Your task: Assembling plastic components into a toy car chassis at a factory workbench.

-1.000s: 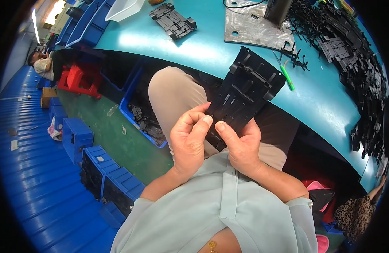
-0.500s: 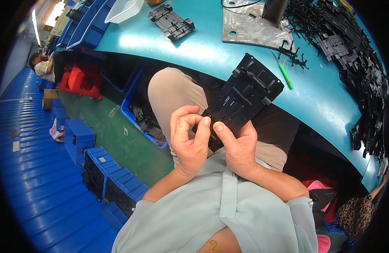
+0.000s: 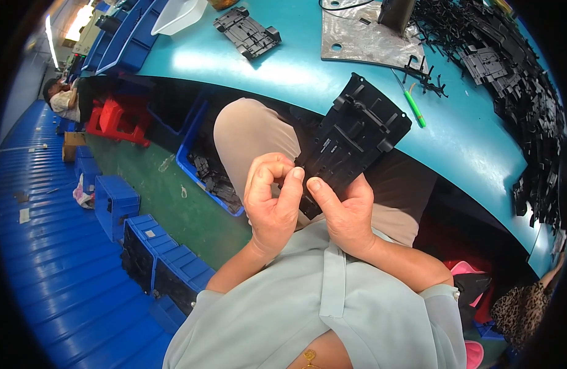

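Your right hand grips the black plastic plate at centre frame, above your lap; your left hand pinches its lower edge, fingers curled shut on it; I'd judge the trimming is mid-way; one finished-looking plate lies at the top, while a heap of black parts waits upper right.

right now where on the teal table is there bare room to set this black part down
Bare teal table shows between the lone black part and the metal plate. Crowded at right: the pile of black parts. Both hands hold the black panel.
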Available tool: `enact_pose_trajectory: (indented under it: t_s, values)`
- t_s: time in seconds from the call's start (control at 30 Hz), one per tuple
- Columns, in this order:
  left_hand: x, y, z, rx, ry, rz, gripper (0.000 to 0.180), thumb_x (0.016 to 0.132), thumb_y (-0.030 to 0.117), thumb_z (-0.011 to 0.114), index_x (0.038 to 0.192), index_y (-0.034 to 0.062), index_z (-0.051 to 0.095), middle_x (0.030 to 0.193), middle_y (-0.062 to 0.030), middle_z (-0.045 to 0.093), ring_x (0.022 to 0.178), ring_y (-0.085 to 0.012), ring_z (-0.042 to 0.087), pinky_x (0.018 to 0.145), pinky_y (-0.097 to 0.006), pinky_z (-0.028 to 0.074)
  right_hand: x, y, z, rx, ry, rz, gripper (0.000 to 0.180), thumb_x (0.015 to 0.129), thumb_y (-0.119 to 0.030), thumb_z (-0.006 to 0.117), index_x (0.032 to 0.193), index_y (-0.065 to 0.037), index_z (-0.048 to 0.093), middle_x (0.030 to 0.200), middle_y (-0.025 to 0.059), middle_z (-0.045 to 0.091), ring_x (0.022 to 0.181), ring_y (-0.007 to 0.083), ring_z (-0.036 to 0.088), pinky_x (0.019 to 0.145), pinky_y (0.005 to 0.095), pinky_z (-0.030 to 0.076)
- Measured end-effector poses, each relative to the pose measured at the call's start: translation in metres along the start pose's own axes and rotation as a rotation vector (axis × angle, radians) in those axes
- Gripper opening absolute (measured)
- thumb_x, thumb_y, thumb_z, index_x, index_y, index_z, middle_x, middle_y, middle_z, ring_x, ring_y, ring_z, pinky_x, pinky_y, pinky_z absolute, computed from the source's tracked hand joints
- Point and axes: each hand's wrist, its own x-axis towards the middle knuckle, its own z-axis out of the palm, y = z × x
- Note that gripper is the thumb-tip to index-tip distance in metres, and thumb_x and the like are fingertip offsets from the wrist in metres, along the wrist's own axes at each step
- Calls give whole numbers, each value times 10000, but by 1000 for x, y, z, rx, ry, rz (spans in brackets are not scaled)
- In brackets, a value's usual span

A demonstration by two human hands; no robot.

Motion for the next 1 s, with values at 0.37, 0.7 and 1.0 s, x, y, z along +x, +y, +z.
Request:
enact_pose_trajectory:
  t_s: [0.37, 0.7, 1.0]
  values:
    - [5, 3, 1, -136, -75, -155, 68, 829, -14, 630, 794, -14, 572, 906, -76, 578, 732, -104, 523, 645, -231, 452, 0, -2, -3, -129, 10, -88, 280, 876, 23, 579, 1141, 4, 491, 1069, 52, 581, 961, 98, 556, 837, 255, 472]
    - [5, 2, -4, 40, -91, -4, 91, 783, -20, 686, 840, -17, 615, 918, -104, 590, 773, -133, 558, 655, -240, 470, 1, 3, -3, -20, 72, -34, 258, 883, 26, 573, 1128, -10, 503, 1060, 41, 579, 949, 91, 553, 832, 250, 473]
    - [4, 1, 2, 272, -52, 117, 109, 754, -55, 665, 773, -10, 568, 735, -76, 586, 604, -145, 556, 554, -275, 458, 1, 7, -8, 23, 71, 6, 246, 885, 13, 576, 1120, -17, 509, 1044, 29, 579, 935, 83, 544, 831, 254, 462]
